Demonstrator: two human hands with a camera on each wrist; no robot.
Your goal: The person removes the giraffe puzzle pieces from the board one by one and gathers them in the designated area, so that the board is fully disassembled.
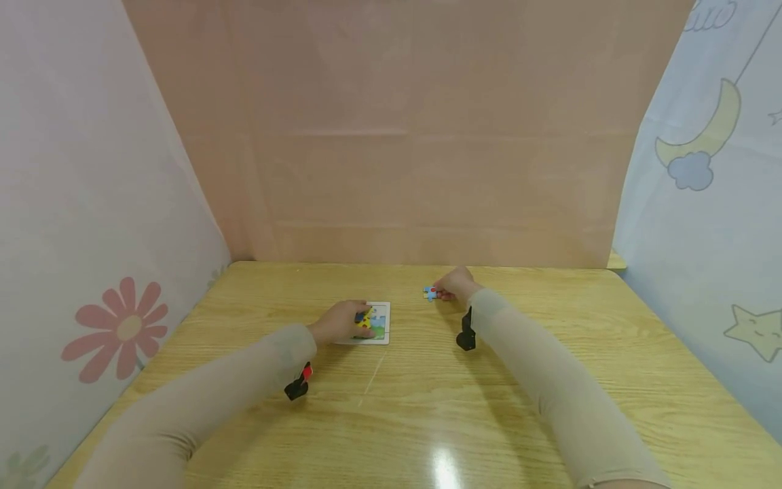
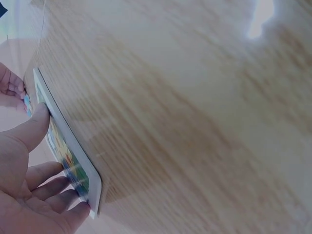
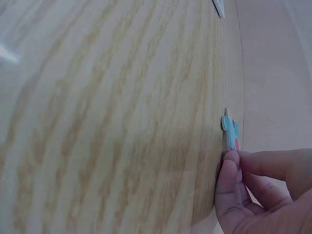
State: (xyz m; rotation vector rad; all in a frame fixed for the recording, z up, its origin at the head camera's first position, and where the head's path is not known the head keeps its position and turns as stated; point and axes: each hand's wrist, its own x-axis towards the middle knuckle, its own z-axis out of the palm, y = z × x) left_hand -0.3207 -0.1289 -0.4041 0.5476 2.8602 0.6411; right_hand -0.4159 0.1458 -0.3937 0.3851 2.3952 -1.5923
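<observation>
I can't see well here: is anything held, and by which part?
The right hand pinches a puzzle piece by one end; the left hand touches the puzzle board.

1. Head view: high, from the person's side, facing forward and down; farthest off of the three. Takes in the tabletop, side walls and brown backdrop, both sleeves entering from below.
2. Left wrist view: close and low, heavily tilted. Left hand and white-bordered puzzle board at left edge; tabletop fills the rest. Looks past the board to the right hand.
3. Right wrist view: close, low, also tilted. Right hand and puzzle piece lower right, tabletop leftward, a white corner cut at top.
4. Head and left wrist views share board and both hands; head and right wrist share the piece.
</observation>
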